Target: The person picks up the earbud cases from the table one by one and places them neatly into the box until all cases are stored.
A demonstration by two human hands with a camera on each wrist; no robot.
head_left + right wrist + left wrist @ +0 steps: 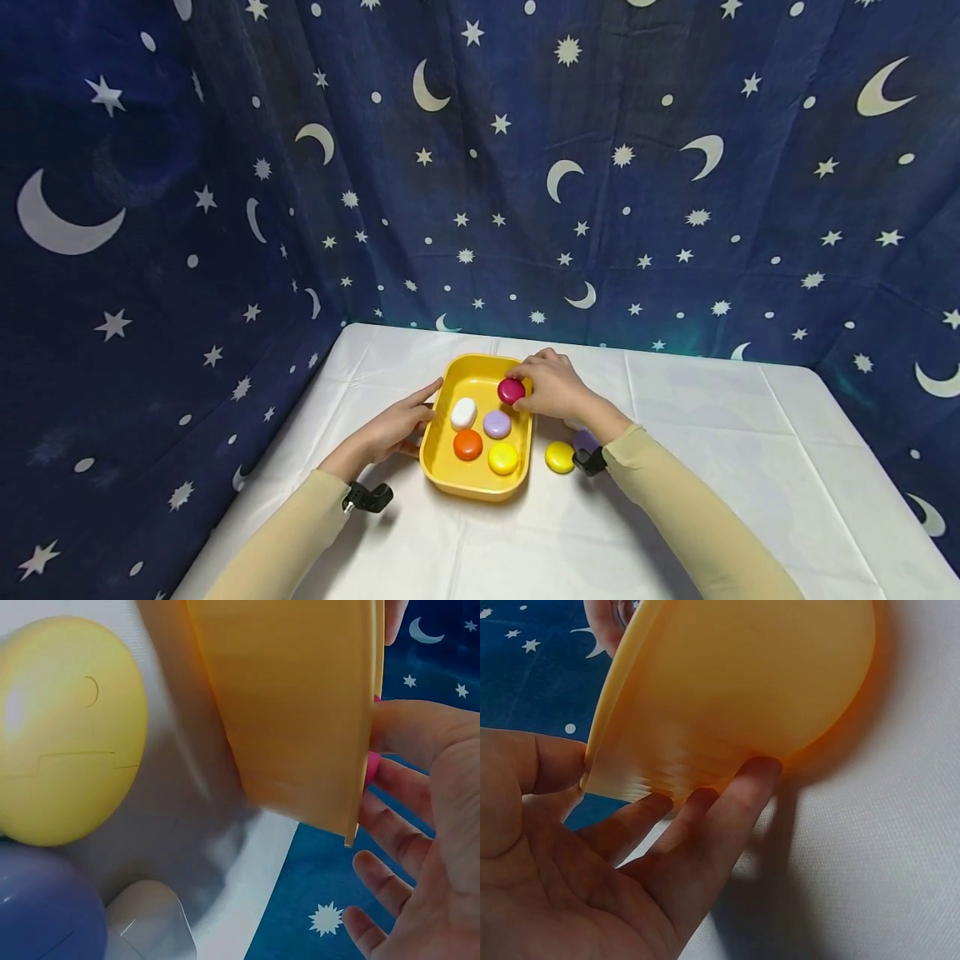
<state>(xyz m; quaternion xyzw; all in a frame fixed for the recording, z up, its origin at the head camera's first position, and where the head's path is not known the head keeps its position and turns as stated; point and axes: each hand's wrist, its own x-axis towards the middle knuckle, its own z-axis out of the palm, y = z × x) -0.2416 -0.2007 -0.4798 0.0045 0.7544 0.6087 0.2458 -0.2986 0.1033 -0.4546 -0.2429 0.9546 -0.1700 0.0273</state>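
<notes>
While the left hand [393, 427] steadies the left side of a yellow tray [480, 387] at centre frame, the right hand [553, 387] pinches a dark pink disc [511, 392] at the tray's upper right. Left fingers mostly extended, tips resting on the outer wall and rim. Right thumb and fingers closed about the disc, just inside the rim; whether it touches the tray wall, cannot tell.

In the tray: white oval [463, 413] left of middle, orange disc [468, 444] just below it, lilac disc [497, 424] to the right, yellow disc [503, 457] at lower right.

Outside, to the right of the tray: second yellow disc [559, 457] on the white tabletop [750, 467]; near it a purple disc [587, 442], partly hidden by the right wrist. The right wrist view shows a whitish piece [150, 919] beside the purple one, cut by the lower edge.

Pale tan sleeves [690, 500] come in from the lower left and lower right. Behind, a dark blue curtain [525, 92] with pale moons and stars fills the upper frame and left side.
</notes>
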